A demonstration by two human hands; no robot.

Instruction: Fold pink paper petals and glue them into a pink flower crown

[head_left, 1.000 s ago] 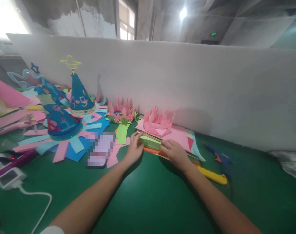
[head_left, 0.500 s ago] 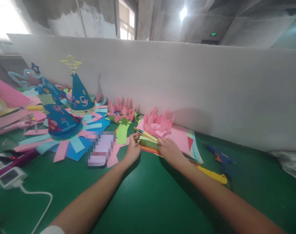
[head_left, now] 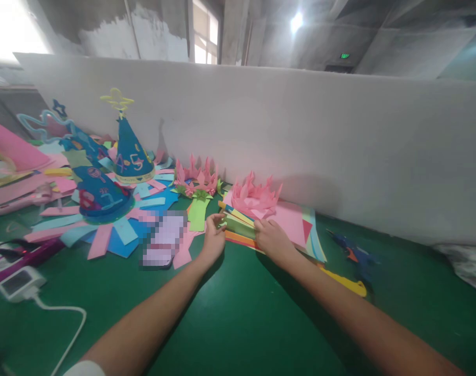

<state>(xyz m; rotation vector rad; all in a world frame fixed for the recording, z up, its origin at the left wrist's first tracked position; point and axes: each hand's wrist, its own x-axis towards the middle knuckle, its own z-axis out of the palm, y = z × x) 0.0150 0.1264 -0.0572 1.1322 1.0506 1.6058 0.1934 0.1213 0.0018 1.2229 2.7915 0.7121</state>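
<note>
Both hands are at a small bundle of coloured paper strips (head_left: 240, 225), green below and yellow on top. My right hand (head_left: 275, 241) pinches the right end, its fingers wrapped over the edge. At the left end, my left hand (head_left: 214, 239) curls its thumb and fingers around the strips; its fingertips are partly hidden. Orange paper (head_left: 241, 240) shows beneath the bundle. Right behind it, a pink paper crown (head_left: 255, 196) sits on a stack of coloured sheets (head_left: 290, 222).
Left stand a second pink crown (head_left: 196, 180), blue cone hats (head_left: 131, 151) and many paper strips. A blurred-out phone (head_left: 163, 240) lies beside my left hand. To the right are a yellow-handled tool (head_left: 345, 282) and a blue glue gun (head_left: 353, 253). A white partition (head_left: 359, 141) rises behind.
The bundle lies slightly lower and flatter, and more orange paper shows below it. My left fingers have shifted slightly at its left end. My right hand keeps its place.
</note>
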